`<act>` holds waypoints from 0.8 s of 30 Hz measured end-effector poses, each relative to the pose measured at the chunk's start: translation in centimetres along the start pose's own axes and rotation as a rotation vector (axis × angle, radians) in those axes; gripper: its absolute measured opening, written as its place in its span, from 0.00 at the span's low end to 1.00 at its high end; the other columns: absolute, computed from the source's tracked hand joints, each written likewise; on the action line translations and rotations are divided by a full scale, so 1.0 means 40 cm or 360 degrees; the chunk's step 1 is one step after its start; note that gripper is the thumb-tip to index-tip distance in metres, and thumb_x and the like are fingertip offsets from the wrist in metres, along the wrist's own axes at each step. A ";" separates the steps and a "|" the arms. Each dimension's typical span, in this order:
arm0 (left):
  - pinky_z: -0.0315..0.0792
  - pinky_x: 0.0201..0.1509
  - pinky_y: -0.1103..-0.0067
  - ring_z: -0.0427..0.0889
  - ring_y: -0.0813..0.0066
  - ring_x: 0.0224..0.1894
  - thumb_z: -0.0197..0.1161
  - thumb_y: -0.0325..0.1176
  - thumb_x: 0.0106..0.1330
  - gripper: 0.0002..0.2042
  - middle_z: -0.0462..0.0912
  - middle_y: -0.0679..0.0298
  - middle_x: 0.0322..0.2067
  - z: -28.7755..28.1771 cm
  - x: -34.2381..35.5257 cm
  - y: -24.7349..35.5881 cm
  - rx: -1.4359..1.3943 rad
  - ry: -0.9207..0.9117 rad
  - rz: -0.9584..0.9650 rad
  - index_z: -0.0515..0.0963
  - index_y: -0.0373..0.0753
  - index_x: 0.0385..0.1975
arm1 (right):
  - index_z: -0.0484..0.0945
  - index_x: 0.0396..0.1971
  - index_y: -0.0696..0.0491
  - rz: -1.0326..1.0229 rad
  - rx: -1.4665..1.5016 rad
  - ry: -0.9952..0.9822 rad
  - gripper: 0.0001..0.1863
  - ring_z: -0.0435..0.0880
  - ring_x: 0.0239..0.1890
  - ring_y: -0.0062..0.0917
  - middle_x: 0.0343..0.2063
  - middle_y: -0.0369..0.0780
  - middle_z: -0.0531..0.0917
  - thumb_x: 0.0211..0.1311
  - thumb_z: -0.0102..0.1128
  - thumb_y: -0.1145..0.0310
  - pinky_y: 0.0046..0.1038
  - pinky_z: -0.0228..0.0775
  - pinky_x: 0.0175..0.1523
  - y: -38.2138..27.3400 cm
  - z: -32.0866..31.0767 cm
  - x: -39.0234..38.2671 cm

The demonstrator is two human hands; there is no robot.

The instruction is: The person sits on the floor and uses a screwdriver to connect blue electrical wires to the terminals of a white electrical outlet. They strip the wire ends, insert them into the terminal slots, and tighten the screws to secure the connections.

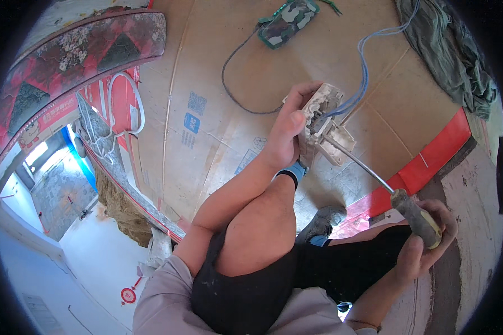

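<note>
My left hand (289,125) is closed around an off-white plastic electrical housing (317,138), its open side facing up and showing slots and inner parts. Several blue-grey wires (363,72) run out of the housing toward the far right. My right hand (425,237) grips a screwdriver (412,216) by its worn grey and yellow handle. The metal shaft slants up and left, and its far end reaches into the housing near a squarish part. Whether the tip sits on a screw is hidden. A dark cable (224,78) leads from beside my left hand to a camouflage pouch (285,23).
Flattened cardboard (207,61) covers the surface before me, with a red strip (430,156) along its right edge. A crumpled dark green cloth (447,50) lies far right. At left are a patterned curved panel (95,56), a white cable loop (142,106) and a drop to a lower floor.
</note>
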State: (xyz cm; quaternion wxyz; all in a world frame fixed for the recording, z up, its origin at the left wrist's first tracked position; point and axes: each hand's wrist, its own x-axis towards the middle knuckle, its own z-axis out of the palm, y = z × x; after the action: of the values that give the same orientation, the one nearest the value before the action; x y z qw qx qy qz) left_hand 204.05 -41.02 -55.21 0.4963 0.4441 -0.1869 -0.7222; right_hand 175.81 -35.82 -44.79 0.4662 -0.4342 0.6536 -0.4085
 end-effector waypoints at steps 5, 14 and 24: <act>0.71 0.60 0.72 0.75 0.69 0.55 0.61 0.62 0.59 0.43 0.71 0.55 0.56 -0.001 0.010 -0.002 0.0018 -0.0029 -0.0004 0.58 0.33 0.65 | 0.68 0.52 0.54 0.0084 0.0177 0.0000 0.26 0.75 0.43 0.30 0.39 0.43 0.74 0.59 0.66 0.57 0.38 0.66 0.57 0.054 -0.063 -0.015; 0.69 0.60 0.77 0.75 0.71 0.55 0.53 0.63 0.65 0.41 0.76 0.55 0.55 0.000 0.035 -0.008 0.0405 0.0050 0.0134 0.66 0.28 0.62 | 0.70 0.52 0.56 0.0123 0.0787 0.0474 0.21 0.77 0.48 0.31 0.45 0.46 0.76 0.69 0.54 0.56 0.38 0.67 0.55 0.079 -0.137 0.048; 0.68 0.61 0.77 0.75 0.72 0.56 0.51 0.66 0.66 0.42 0.77 0.57 0.54 -0.030 0.042 -0.004 0.0615 -0.0297 0.0013 0.67 0.27 0.62 | 0.79 0.46 0.56 -0.0392 -0.1762 -0.0579 0.17 0.79 0.45 0.38 0.39 0.44 0.81 0.54 0.65 0.72 0.33 0.71 0.50 0.057 0.056 0.279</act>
State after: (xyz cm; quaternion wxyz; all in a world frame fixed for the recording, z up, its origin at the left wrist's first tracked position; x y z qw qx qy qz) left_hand 204.79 -42.23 -56.74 0.3853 0.4613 -0.3688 -0.7090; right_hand 175.45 -46.05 -50.28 0.2241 -0.7483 0.6239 0.0230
